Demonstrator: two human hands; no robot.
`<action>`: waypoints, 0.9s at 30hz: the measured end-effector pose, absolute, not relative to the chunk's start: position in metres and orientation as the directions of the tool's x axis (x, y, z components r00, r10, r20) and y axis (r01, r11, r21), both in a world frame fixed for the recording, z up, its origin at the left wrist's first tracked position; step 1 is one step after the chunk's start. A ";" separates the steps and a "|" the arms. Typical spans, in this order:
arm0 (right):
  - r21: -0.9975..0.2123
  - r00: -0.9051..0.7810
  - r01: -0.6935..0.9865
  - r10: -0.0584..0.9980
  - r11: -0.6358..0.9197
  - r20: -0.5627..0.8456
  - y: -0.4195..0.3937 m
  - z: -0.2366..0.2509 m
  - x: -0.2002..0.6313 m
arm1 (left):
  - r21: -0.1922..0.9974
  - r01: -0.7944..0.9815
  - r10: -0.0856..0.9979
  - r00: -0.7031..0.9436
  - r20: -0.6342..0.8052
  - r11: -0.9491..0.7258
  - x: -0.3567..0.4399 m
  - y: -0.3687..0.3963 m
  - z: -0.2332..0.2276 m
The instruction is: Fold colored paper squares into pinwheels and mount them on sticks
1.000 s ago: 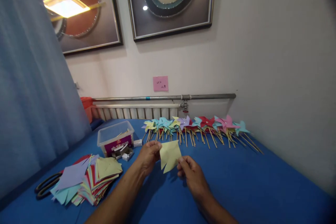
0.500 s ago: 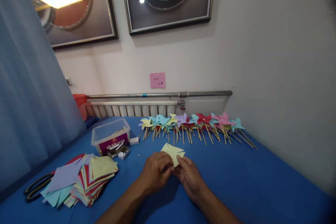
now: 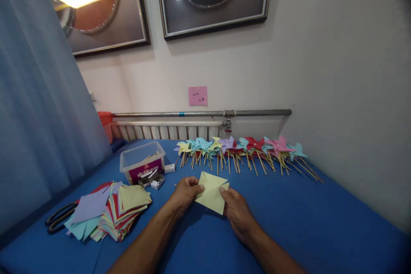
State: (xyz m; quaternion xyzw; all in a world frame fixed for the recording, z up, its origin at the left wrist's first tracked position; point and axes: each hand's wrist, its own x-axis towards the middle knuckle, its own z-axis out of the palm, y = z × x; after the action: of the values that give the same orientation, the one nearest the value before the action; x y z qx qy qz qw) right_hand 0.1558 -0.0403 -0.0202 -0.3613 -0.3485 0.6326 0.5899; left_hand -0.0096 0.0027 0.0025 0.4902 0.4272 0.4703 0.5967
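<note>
A pale yellow paper square [image 3: 212, 192] with slits cut in from its corners is held up over the blue-covered table [image 3: 308, 218]. My left hand [image 3: 186, 192] pinches its left edge, thumb on top. On the right edge, my right hand [image 3: 236, 209] grips the sheet between thumb and fingers. Beyond the paper lies a row of finished paper pinwheels [image 3: 227, 143] on thin wooden sticks, in yellow, blue, purple, red and pink. To the left of my hands is a fanned stack of coloured paper squares [image 3: 128, 209].
Black-handled scissors [image 3: 59, 218] lie partly under the papers. Behind them stands a clear plastic tub [image 3: 141, 156] with sticks inside, and small boxes [image 3: 154, 178] sit beside it. A blue curtain [image 3: 41, 115] hangs at left; a metal pipe [image 3: 199, 114] runs along the wall.
My left hand has moved from the paper's lower corner out to its left edge, and the square is now spread flatter between both hands. The view has shifted slightly.
</note>
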 end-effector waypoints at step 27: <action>-0.880 0.018 -0.471 0.997 -0.055 -0.072 -0.043 -0.018 0.156 | 0.988 -0.072 0.990 0.016 0.140 -0.138 0.006 -0.003 0.002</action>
State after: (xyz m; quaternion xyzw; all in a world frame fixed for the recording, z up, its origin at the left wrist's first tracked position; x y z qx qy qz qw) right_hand 0.1556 -0.0429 -0.0176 -0.3887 -0.3384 0.6136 0.5982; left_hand 0.0061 -0.0033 0.0020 0.5210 0.4406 0.5456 0.4865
